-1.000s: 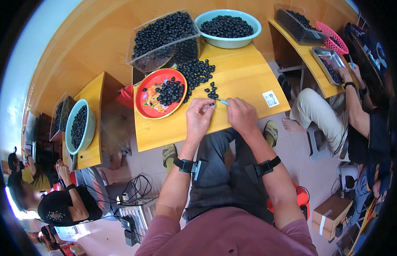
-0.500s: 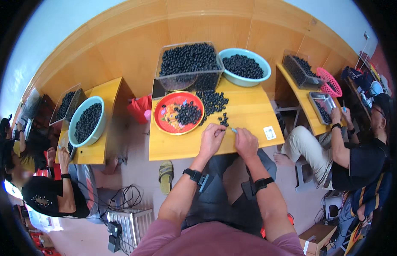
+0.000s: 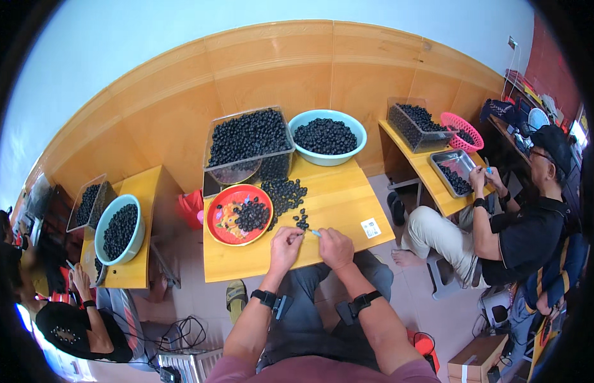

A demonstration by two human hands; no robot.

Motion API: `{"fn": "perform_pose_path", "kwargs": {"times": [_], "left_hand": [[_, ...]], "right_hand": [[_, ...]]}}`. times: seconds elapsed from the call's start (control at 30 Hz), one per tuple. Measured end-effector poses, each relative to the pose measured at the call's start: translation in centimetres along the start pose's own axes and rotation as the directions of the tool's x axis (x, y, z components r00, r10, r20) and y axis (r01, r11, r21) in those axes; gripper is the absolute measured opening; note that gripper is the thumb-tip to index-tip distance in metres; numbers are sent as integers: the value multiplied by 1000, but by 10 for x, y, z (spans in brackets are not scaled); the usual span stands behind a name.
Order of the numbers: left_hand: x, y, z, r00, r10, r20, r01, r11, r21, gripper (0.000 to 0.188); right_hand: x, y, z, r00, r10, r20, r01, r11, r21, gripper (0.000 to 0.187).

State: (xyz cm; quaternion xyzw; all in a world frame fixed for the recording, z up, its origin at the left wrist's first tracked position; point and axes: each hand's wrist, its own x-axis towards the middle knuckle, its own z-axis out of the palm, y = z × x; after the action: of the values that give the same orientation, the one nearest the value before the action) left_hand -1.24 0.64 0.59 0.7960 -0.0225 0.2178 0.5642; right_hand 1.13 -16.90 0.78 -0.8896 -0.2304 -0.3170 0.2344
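My left hand is closed in a pinch above the table's near part; what sits between its fingertips is too small to make out. Close beside it, my right hand grips a slim tool with a light blue end, pointed toward the left fingertips. Just beyond my hands lies a small group of round black balls. A larger loose pile spreads farther back. To the left, a red round tray with a floral pattern holds more of the balls.
At the table's back stand a clear bin and a pale blue basin, both full of black balls. A white card lies on the right of the yellow table. People work at side tables left and right. A slipper is on the floor.
The whole view has shifted, so the table appears lower and farther left. My hands stay close together, the left still pinching and the right still holding the blue-ended tool.
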Motion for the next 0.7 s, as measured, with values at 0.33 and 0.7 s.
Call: {"fn": "perform_pose_path", "kwargs": {"times": [0.33,0.7], "left_hand": [[-11,-4,-1,996,-86,-10,86,996,32,14],[-2,-3,1,999,-41,-3,41,999,12,16]], "right_hand": [[-14,2,10,1000,-6,-2,6,1000,27,3],[-3,6,8,998,6,57,-9,999,50,8]]}}
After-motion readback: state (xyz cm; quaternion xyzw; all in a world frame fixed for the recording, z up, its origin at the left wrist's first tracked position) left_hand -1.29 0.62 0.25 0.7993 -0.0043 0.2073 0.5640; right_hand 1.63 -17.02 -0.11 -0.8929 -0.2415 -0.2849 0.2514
